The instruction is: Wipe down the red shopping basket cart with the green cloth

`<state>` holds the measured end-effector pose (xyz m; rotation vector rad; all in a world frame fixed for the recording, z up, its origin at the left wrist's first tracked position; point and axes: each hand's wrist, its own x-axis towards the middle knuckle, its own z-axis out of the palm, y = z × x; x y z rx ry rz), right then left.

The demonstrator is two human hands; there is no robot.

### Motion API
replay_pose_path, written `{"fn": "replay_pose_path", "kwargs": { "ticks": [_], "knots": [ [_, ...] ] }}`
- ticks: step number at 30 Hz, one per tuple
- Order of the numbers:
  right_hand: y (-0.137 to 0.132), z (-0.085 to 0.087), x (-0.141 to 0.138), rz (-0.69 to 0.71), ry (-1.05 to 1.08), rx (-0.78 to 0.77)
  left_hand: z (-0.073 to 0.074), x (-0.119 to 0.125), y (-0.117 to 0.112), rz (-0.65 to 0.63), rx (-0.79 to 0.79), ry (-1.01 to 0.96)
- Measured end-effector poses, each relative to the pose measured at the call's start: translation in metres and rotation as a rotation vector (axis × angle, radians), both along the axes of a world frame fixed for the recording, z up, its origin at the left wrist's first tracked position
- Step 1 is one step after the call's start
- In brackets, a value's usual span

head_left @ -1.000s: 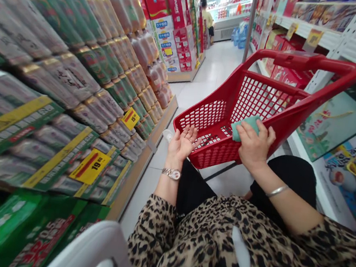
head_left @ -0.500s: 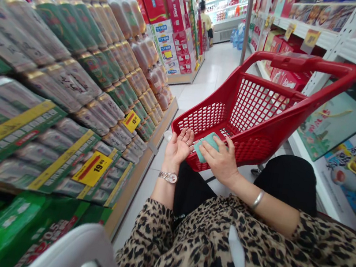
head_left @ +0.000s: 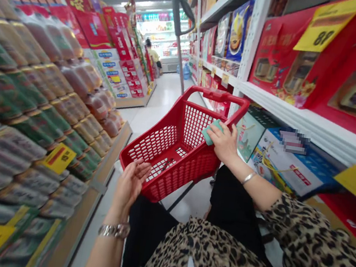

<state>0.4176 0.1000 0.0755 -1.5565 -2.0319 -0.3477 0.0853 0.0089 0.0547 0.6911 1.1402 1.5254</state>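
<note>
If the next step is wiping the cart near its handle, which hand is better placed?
Likely the right hand: it holds the cloth at the cart, closer to the handle. The left hand is by the cart's other end and shows no cloth.

The pale green cloth (head_left: 209, 133), plain and apparently folded into a small pad, is held under the fingers of the right hand (head_left: 225, 144), sticking out past the fingertips against the near side rim of the shopping cart. The red plastic shopping cart (head_left: 173, 185), its walls pierced like a grid, stands upright and slanted, with its handle beyond the right hand, its low end beside the left hand (head_left: 132, 180) and its basket floor between the two.
</note>
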Motion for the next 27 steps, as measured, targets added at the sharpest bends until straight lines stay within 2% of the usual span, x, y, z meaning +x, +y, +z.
{"fn": "replay_pose_path", "kwargs": {
  "ticks": [3, 5, 8, 11, 16, 19, 22, 24, 27],
  "knots": [
    [0.014, 0.017, 0.014, -0.082, 0.013, -0.018, -0.005, 0.01, -0.004, -0.036, 0.093, 0.51],
    [0.019, 0.019, 0.017, -0.117, 0.048, -0.008, -0.005, 0.021, -0.009, -0.107, 0.152, 0.928],
    [0.021, 0.01, 0.013, -0.137, 0.118, 0.044, -0.007, 0.037, -0.016, -0.148, 0.251, 1.479],
    [0.015, -0.004, -0.002, -0.139, 0.156, 0.086, -0.013, 0.042, -0.017, -0.088, 0.296, 1.783],
    [-0.006, -0.025, -0.047, -0.089, 0.116, 0.006, -0.024, 0.033, -0.011, -0.011, 0.26, 1.973],
    [-0.021, -0.039, -0.081, -0.01, 0.094, -0.005, -0.023, 0.031, -0.01, -0.011, 0.229, 2.019],
    [-0.036, -0.051, -0.108, 0.064, 0.063, 0.009, -0.018, 0.03, -0.011, -0.044, 0.223, 1.959],
    [-0.043, -0.055, -0.117, 0.1, 0.04, 0.024, -0.015, 0.024, -0.011, -0.047, 0.299, 1.849],
    [-0.046, -0.056, -0.118, 0.129, 0.009, 0.031, -0.012, 0.003, -0.008, 0.089, 0.361, 1.747]
  ]
}}
